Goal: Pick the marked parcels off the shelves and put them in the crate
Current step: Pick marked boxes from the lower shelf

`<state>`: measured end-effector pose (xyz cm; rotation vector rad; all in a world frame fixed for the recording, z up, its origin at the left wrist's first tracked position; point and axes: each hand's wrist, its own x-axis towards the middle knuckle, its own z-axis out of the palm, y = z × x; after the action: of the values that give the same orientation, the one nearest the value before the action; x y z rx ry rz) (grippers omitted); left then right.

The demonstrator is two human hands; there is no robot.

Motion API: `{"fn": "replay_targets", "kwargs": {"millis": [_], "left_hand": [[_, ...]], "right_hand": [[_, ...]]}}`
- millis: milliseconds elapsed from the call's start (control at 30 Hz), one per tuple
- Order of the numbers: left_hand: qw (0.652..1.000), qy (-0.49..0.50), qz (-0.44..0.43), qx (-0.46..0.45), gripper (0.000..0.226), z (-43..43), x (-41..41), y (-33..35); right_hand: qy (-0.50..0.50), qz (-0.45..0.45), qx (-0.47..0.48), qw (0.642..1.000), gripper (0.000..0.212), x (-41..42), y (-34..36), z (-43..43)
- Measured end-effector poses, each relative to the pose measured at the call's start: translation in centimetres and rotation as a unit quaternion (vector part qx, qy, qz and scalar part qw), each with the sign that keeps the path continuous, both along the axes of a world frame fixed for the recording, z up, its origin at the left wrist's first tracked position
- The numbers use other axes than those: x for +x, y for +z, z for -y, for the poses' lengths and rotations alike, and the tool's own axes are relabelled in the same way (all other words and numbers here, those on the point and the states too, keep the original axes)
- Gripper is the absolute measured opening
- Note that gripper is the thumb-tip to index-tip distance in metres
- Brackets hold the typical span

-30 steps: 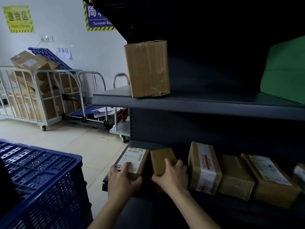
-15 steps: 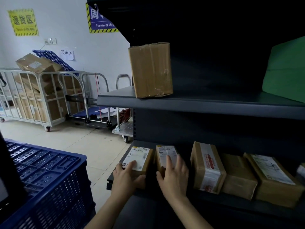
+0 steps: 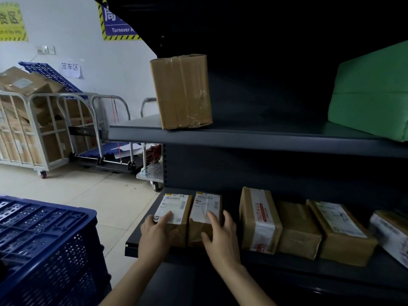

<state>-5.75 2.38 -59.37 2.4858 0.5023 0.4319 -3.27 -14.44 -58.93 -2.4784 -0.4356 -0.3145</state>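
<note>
Two small brown parcels were seen side by side, touching, at the L end of the lower shelf (image 3: 287,269), each w/ a white label on top: the end parcel (image 3: 176,205) and the second parcel (image 3: 206,205). The L hand (image 3: 155,235) was laid on the end parcel, its fingers (image 3: 165,217) stretched nearly straight over the label and the thumb set against the front face. The R hand (image 3: 221,238) was laid on the second parcel, its fingers (image 3: 213,218) spread and straight across the top, thumb down on the front face, not curled round it. Both parcels were sat on the shelf.

Further R on the same shelf, a taped box (image 3: 258,219) w/ red-and-white tape was stood apart from the second parcel by a gap. A plain box (image 3: 298,230) was pressed against it, then a labelled box (image 3: 341,230), then a parcel cut off by the frame edge. Which of these were marked couldn't be told.

On the upper shelf (image 3: 242,140) a tall box (image 3: 182,91) was stood upright near the L end, and a green parcel (image 3: 373,91) was leaned at the far R, well apart. The blue crate (image 3: 44,239) was seen at lower L, beside the shelf unit. By the wall, a cage trolley (image 3: 33,129) loaded w/ cardboard boxes was parked on the tiled floor.
</note>
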Motion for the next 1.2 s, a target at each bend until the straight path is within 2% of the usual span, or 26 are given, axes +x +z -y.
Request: {"fn": "replay_targets", "kwargs": {"millis": [67, 133, 200, 267, 367, 500, 700, 833, 1000, 1100, 1200], "left_hand": [[0.999, 0.018, 0.005, 0.042, 0.059, 0.7, 0.2, 0.4], [0.997, 0.012, 0.054, 0.062, 0.061, 2.2, 0.4, 1.0], [0.989, -0.039, 0.117, 0.08, 0.058, 4.8, 0.6, 1.8], [0.979, -0.107, 0.145, 0.094, 0.056, 8.2, 0.9, 2.2], [0.974, -0.178, 0.108, 0.085, 0.062, 13.2, 1.9, 2.4], [0.974, -0.216, 0.026, 0.067, 0.075, 18.5, 4.2, 3.2], [0.967, -0.194, -0.059, 0.158, 0.084, 22.5, 6.3, 3.8], [0.972, -0.147, -0.077, 0.166, 0.075, 23.0, 6.3, 3.3], [0.99, -0.1, -0.057, 0.076, 0.068, 21.3, 5.6, 3.4], [0.99, -0.106, -0.015, -0.088, 0.061, 20.3, 5.5, 3.6], [0.953, -0.12, 0.021, -0.278, 0.055, 20.1, 4.8, 3.4]], "right_hand": [[-0.009, 0.031, 0.008, 0.999, 0.057, -0.1, 0.8, 1.5], [-0.042, 0.068, 0.016, 0.997, 0.057, 0.1, 2.0, 4.0], [-0.093, 0.084, 0.028, 0.992, 0.055, 0.5, 2.8, 7.1], [-0.142, 0.064, 0.031, 0.987, 0.056, 0.9, 3.2, 10.2], [-0.217, 0.01, -0.018, 0.976, 0.059, 1.4, 2.8, 14.5], [-0.255, -0.02, -0.025, 0.967, 0.061, 2.3, 2.5, 17.6], [-0.269, -0.043, -0.081, 0.959, 0.056, 4.1, 2.8, 18.3], [-0.267, -0.101, -0.118, 0.951, 0.069, 4.6, 2.2, 18.4], [-0.269, -0.135, -0.078, 0.95, 0.074, 4.0, 2.5, 20.1], [-0.26, -0.135, 0.009, 0.956, 0.073, 3.5, 3.3, 21.7], [-0.262, -0.123, 0.044, 0.956, 0.069, 2.8, 4.0, 22.9]]}}
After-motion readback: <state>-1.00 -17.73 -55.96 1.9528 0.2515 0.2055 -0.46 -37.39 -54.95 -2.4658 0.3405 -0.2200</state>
